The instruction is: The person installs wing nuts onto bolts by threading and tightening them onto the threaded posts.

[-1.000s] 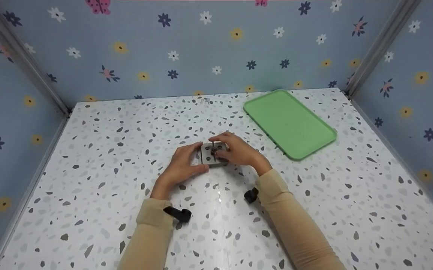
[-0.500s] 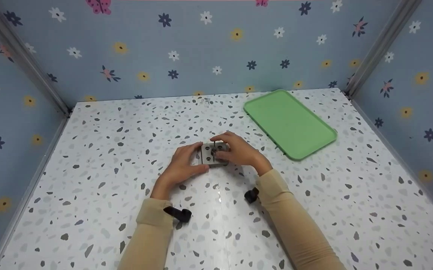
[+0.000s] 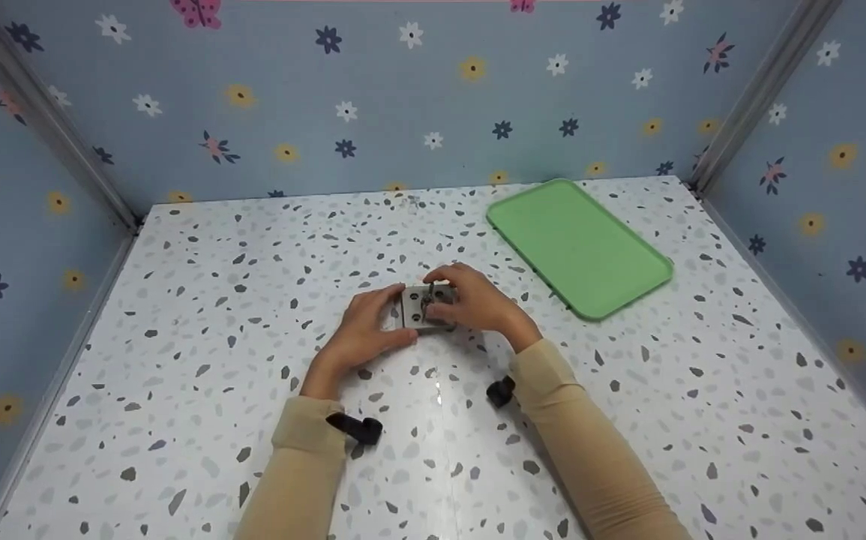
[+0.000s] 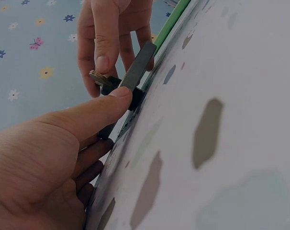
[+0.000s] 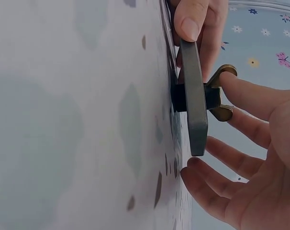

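Note:
A flat grey metal plate [image 3: 414,307] with several holes lies at the middle of the table in the head view. My left hand [image 3: 361,330] grips its left side, thumb on the near edge and fingers at the far corner. From the plate's middle rises a brass-coloured wing nut [image 5: 222,114] on a dark post, seen edge-on in the right wrist view. The thumb and index finger of my right hand [image 3: 476,300] pinch its wings; the other fingers are spread beside the plate. A dark block under the plate [image 5: 179,98] holds it up off the table.
A green tray [image 3: 579,247] lies at the back right of the speckled table [image 3: 253,255]. Flowered blue panels [image 3: 373,82] stand around the back and both sides. Black wrist mounts [image 3: 361,429] stick out from both cuffs.
The wing nut has turned a little clockwise as seen from above. My right index fingertip has shifted right and the thumb left with it. The left hand and the plate stay put.

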{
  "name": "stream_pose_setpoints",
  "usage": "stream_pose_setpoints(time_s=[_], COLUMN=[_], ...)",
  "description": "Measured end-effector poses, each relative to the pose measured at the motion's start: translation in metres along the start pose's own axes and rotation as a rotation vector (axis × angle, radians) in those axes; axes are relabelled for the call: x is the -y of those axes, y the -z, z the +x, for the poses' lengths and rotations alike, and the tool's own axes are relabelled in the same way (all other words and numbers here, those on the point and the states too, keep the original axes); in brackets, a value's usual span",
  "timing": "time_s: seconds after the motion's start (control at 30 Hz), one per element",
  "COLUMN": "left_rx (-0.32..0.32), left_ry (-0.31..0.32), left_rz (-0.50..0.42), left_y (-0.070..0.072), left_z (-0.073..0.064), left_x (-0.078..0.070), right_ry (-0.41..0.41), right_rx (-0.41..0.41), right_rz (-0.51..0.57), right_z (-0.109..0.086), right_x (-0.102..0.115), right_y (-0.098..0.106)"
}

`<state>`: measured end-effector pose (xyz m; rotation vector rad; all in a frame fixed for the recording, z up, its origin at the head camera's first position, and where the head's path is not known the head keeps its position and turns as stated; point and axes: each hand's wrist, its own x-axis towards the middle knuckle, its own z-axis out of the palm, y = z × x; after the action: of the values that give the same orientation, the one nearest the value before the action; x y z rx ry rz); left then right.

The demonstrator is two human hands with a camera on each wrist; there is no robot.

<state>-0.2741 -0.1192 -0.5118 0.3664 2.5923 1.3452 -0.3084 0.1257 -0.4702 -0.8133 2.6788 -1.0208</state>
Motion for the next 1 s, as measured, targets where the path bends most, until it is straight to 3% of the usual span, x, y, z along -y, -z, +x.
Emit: stream_pose_setpoints(time_s=[1.0], left_rx=[0.001], left_ry=[0.003], left_rz=[-0.005], left_y=[0.0], left_z=[0.0002], left_x=[0.0008], right_ry=[-0.095], right_rx=[-0.084], right_rz=[0.006], right_z=[-0.0008], right_x=[0.0087], right_y=[-0.0074])
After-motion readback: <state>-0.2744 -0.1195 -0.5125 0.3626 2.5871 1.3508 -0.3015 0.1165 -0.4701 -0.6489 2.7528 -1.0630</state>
